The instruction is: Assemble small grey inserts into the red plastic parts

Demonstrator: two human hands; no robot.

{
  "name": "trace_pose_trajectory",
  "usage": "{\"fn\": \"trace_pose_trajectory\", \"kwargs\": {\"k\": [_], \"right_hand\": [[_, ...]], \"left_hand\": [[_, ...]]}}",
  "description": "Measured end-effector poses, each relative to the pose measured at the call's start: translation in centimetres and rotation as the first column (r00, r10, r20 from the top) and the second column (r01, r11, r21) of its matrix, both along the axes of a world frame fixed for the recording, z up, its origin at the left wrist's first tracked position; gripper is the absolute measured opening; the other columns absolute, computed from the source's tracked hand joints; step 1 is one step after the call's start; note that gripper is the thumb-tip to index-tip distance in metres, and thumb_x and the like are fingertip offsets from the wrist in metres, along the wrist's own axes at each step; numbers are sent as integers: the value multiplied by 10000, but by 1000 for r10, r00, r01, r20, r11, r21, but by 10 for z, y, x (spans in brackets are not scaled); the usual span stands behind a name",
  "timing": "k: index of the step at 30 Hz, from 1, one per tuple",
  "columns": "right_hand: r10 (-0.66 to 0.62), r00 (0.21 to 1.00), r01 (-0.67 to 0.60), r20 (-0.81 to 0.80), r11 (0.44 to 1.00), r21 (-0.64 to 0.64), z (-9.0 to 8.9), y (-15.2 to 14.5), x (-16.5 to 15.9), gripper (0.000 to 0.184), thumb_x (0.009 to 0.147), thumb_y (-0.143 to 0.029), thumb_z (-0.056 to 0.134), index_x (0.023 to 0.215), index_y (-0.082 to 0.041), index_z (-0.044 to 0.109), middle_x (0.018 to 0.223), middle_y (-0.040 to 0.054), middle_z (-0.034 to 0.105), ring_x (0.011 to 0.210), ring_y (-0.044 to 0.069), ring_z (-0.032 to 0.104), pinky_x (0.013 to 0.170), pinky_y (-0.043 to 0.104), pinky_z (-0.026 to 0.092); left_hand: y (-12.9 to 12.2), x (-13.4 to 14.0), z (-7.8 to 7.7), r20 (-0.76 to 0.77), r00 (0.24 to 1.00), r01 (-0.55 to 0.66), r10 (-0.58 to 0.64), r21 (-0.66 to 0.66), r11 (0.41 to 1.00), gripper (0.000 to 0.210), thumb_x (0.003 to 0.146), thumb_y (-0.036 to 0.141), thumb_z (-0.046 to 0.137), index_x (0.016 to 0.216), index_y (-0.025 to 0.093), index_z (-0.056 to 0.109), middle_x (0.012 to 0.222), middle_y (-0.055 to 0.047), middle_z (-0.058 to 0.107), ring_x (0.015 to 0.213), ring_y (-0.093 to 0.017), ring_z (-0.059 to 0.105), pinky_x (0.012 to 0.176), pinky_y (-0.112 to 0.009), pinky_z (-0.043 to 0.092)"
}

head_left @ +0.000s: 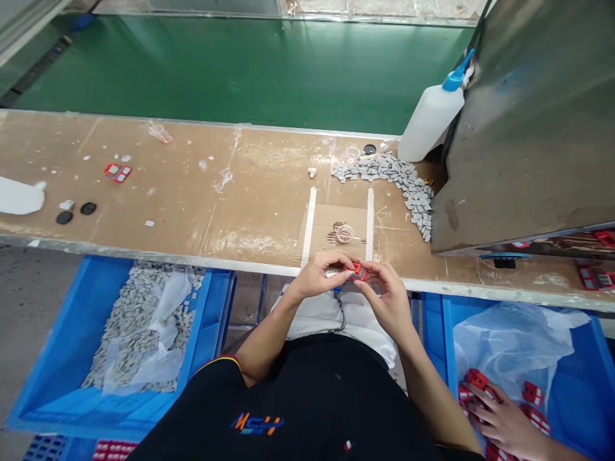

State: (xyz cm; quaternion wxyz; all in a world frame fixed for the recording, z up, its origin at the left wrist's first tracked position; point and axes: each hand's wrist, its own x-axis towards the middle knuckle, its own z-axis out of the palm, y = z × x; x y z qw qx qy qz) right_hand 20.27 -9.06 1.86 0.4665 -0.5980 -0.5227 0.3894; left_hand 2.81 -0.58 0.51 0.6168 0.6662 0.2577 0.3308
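Observation:
At the table's front edge, a small red plastic part (359, 272) with a grey face is held between my two hands. My left hand (318, 276) pinches its left side, thumb and index finger close together; whether a small tile is also in that pinch I cannot tell. My right hand (390, 298) grips the right side with thumb and fingers. Just beyond my hands, a small clear cup (344, 234) with a thin stick across it stands on a taped cardboard patch (319, 240). Farther right lies a curved pile of small grey tiles (416, 195).
A white squeeze bottle (430, 121) with a blue nozzle leans by a metal housing (528, 128). Behind the table runs a green belt (240, 70). A blue bin (62, 358) of grey pieces is at left; another person's hand (509, 422) reaches among red parts in the right bin (581, 384).

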Motion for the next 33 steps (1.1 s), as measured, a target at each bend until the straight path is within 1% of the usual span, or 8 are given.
{"fn": "trace_pose_trajectory", "kwargs": {"k": [5,12,16,20,23,26,29,33], "right_hand": [[60,989,-69,133,995,67,4,5,-2,262,901,-327,676,1149,-241,680,924,53,633,752,189,637,702,350,585],[83,969,-118,234,983,141,8,5,0,172,913,-268,656,1078,-219,664,894,52,626,717,183,608,692,338,557],[51,993,-61,103,993,104,0,4,-1,197,897,-319,680,1072,-235,647,913,49,625,761,189,634,719,345,569],[-9,994,14,-105,999,50,-7,-2,-7,248,931,-378,630,1131,-246,565,1059,79,640,938,207,681,833,368,590],[-53,996,45,75,993,109,-4,-5,-9,236,945,-340,604,1153,-237,562,1137,106,616,1072,235,640,911,406,561],[-52,954,-4,296,983,186,4,-2,-6,97,949,-258,572,1039,-227,590,1066,96,615,1035,235,620,874,396,542],[30,929,-101,368,979,177,10,4,0,43,946,-196,542,940,-230,568,955,64,618,894,202,622,774,340,528],[88,900,-166,427,975,148,12,7,3,89,914,-172,556,859,-233,520,894,46,582,822,190,595,709,312,494]], "left_hand": [[2,-1,-2,41,999,-15,19,-87,996,145,838,292,704,832,152,665,921,-83,717,893,-174,678,836,-294,540],[1,-1,-3,35,999,-16,18,-58,998,145,826,281,710,791,149,661,876,-68,702,836,-165,668,780,-286,537],[-1,0,-2,31,999,-25,27,-66,997,155,839,277,713,921,149,685,980,-89,722,925,-178,686,853,-299,555],[-3,0,-3,-9,1000,4,-5,-90,996,407,835,279,742,1204,141,641,1113,-125,722,967,-194,711,889,-306,576],[-3,-2,-5,-68,998,19,-20,-14,1000,379,847,295,729,1171,109,667,1030,-120,735,861,-184,711,805,-286,585],[-2,-3,-6,-117,993,16,1,138,990,341,857,296,720,1141,110,693,984,-104,742,827,-178,694,784,-280,569],[0,-3,-6,-178,984,37,14,275,961,316,881,307,705,1140,126,705,953,-92,744,834,-181,679,794,-286,549],[2,-4,-8,-181,984,62,4,355,933,304,896,320,697,1134,130,709,935,-87,732,839,-182,669,779,-280,535]]}}
